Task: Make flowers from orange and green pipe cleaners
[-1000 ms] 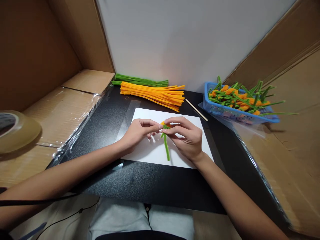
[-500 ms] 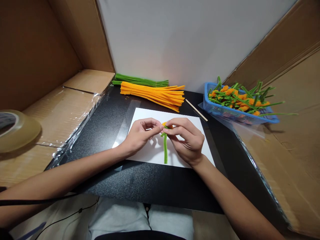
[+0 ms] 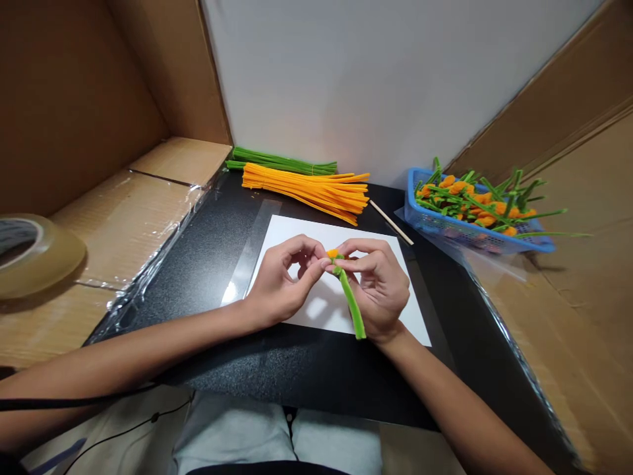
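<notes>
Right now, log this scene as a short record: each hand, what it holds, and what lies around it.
Left hand: pinching the top of the green pipe cleaner stem
Right hand: pinching the same stem top
At the pinch: orange pipe cleaner
Beneath: white paper sheet on black table
Beyond: orange pipe cleaner bundle, green pipe cleaner bundle, wooden stick
Right: blue basket of green-and-orange pipe cleaner stems

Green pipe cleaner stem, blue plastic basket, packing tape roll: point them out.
Green pipe cleaner stem (image 3: 352, 305), head view, its lower middle.
Blue plastic basket (image 3: 435, 227), head view, its front wall.
Packing tape roll (image 3: 49, 272), head view, its outer side.
</notes>
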Tool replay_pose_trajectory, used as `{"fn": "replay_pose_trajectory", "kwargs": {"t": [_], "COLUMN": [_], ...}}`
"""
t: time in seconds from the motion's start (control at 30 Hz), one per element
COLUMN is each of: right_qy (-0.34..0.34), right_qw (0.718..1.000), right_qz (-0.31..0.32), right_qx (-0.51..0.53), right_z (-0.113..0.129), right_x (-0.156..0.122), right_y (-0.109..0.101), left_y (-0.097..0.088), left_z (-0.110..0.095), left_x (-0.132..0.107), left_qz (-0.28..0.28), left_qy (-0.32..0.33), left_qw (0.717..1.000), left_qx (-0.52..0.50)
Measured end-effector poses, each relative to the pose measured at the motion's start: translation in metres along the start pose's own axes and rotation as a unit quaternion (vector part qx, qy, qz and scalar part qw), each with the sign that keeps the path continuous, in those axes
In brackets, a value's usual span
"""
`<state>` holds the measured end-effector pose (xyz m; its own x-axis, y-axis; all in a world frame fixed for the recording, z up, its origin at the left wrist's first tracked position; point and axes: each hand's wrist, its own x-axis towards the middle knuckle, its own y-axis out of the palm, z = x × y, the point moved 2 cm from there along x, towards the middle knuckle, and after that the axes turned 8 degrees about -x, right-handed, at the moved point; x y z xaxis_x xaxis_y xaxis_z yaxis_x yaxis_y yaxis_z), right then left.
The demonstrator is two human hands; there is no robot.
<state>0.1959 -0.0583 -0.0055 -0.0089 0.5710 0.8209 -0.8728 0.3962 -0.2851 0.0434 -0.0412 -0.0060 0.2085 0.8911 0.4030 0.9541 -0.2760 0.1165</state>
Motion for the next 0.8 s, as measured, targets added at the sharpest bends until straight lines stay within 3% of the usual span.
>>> {"fn": "replay_pose_trajectory", "kwargs": {"t": [0.1, 0.17, 0.3, 0.4, 0.5, 0.67, 0.8], "right_qy": [-0.043, -0.087, -0.144, -0.163, -0.14, -0.024, 0.066], "right_qw": [0.999, 0.995, 0.985, 0.979, 0.984, 0.998, 0.995], "right_qz": [0.011, 0.026, 0.074, 0.108, 0.107, 0.053, 0.036], "right_qx": [-0.019, -0.047, -0.062, -0.054, -0.029, 0.032, 0.073], "right_z": [0.002, 0.002, 0.001, 0.001, 0.0, 0.002, 0.006], "right_x": [0.003, 0.006, 0.014, 0.015, 0.013, 0.008, 0.005], "right_y": [-0.003, -0.007, -0.018, -0.02, -0.017, -0.007, -0.001], "left_y": [0.0, -0.003, -0.008, -0.01, -0.008, -0.002, -0.003], "left_z": [-0.002, -0.002, -0.002, -0.003, -0.005, -0.003, 0.001], "left_x": [0.0, 0.005, 0.019, 0.025, 0.022, 0.01, 0.004], "left_qz": [-0.001, 0.005, 0.087, 0.116, 0.106, 0.054, 0.031], "left_qy": [-0.014, -0.062, -0.175, -0.189, -0.142, -0.025, 0.094], "left_qw": [1.0, 0.998, 0.977, 0.971, 0.983, 0.998, 0.991], "left_qx": [0.025, 0.003, -0.088, -0.085, -0.048, 0.017, 0.09]}}
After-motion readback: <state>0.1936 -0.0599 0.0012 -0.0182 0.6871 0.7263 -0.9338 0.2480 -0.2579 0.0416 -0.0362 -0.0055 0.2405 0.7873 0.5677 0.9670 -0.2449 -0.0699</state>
